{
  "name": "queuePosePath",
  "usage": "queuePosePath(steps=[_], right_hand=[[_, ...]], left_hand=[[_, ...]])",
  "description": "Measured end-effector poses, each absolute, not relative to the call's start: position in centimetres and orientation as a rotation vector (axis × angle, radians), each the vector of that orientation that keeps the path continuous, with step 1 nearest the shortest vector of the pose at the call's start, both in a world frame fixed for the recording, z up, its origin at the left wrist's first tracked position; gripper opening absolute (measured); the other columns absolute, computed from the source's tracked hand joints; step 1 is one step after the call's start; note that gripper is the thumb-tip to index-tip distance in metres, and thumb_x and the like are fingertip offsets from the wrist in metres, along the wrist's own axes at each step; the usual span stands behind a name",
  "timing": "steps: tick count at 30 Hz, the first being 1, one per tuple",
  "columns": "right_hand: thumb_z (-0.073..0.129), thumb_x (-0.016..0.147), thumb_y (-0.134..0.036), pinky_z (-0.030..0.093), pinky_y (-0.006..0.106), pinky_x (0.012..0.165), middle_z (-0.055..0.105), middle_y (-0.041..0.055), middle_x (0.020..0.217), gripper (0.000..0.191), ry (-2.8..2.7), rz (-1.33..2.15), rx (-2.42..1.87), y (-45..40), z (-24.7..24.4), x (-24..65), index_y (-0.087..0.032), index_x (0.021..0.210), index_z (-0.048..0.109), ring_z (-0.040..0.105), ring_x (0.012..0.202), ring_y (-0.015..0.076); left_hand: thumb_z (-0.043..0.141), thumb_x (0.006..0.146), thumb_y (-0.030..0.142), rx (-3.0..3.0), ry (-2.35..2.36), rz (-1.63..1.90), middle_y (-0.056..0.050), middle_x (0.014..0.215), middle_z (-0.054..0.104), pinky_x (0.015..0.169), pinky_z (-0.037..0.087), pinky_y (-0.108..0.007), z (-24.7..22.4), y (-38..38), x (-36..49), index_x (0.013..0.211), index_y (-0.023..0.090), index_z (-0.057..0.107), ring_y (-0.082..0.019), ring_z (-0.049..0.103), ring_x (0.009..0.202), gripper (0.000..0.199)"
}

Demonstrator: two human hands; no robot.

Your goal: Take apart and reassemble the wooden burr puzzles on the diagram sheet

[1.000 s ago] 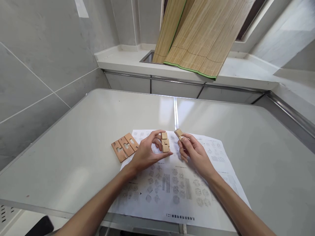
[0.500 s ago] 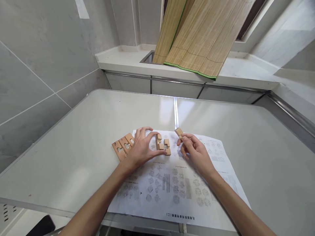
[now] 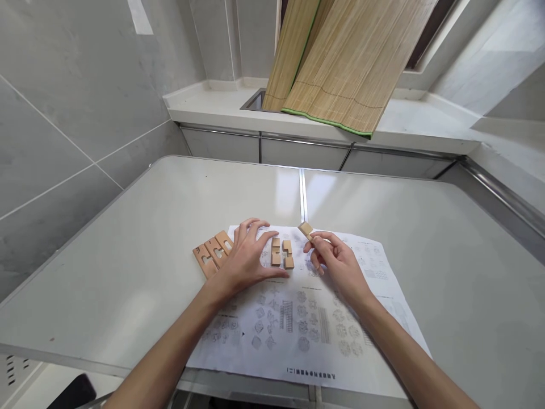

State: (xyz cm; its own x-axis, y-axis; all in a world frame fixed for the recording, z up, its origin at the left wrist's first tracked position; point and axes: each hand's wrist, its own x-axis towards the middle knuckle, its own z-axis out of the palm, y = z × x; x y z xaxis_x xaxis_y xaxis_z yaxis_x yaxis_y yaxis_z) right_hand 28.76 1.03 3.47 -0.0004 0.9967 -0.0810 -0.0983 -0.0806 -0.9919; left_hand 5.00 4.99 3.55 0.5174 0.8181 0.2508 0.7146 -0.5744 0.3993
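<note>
Two notched wooden puzzle blocks, a left block [image 3: 276, 252] and a right block [image 3: 288, 254], stand side by side on the printed sheet [image 3: 315, 363] with a small gap between them. Around their left side curves my left hand [image 3: 249, 258], thumb and fingers spread, with nothing held. My right hand [image 3: 336, 261] pinches another wooden puzzle block [image 3: 305, 229] between thumb and fingers, raised over the paper to the right of the pair. Flat wooden pieces with cut-out slots [image 3: 212, 254] lie left of my left hand, which partly covers them.
The sheet lies on a white table [image 3: 106, 272] with a metal seam [image 3: 304, 196] down its middle. Behind it are a counter [image 3: 213, 108], a sink [image 3: 254, 101] and a hanging bamboo blind [image 3: 340, 74]. A black object [image 3: 74, 392] is at the lower left.
My left hand has let go of the left block, which now stands straight beside the right one. My left fingers have opened wider. My right hand still holds its block, almost unmoved.
</note>
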Motion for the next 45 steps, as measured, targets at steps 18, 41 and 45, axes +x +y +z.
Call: queuePosePath(steps=[18,41,45], right_hand=[[0.067,0.100,-0.059,0.038,0.028,0.055,0.070,0.0010,0.089,0.036,-1.049,1.369,-1.137,1.0,3.2,28.7,-0.024,0.104,0.064,0.042,0.053,0.0092],[0.064,0.103,-0.057,0.037,0.029,0.058,0.057,-0.0047,0.063,0.034,-1.195,1.558,-1.018,0.5,3.6,29.0,-0.023,0.103,0.065,0.037,0.051,0.0105],[0.067,0.101,-0.056,0.029,0.027,0.053,0.054,-0.0061,0.060,0.033,-1.275,1.543,-1.064,0.2,3.9,28.7,-0.024,0.107,0.064,0.035,0.051,0.0110]], left_hand=[[0.086,0.081,0.025,1.871,0.967,0.897,-0.003,0.101,0.073,0.095,0.058,-0.036,5.0,2.8,7.3,0.133,0.023,0.055,-0.020,0.073,0.097,0.061],[0.090,0.079,0.043,2.044,1.066,0.929,0.002,0.090,0.066,0.081,0.054,-0.032,4.8,3.1,7.3,0.133,0.023,0.063,-0.017,0.064,0.077,0.064],[0.087,0.080,0.037,2.050,1.050,0.867,0.003,0.089,0.069,0.079,0.055,-0.030,4.8,2.8,7.3,0.136,0.023,0.061,-0.015,0.066,0.077,0.064]])
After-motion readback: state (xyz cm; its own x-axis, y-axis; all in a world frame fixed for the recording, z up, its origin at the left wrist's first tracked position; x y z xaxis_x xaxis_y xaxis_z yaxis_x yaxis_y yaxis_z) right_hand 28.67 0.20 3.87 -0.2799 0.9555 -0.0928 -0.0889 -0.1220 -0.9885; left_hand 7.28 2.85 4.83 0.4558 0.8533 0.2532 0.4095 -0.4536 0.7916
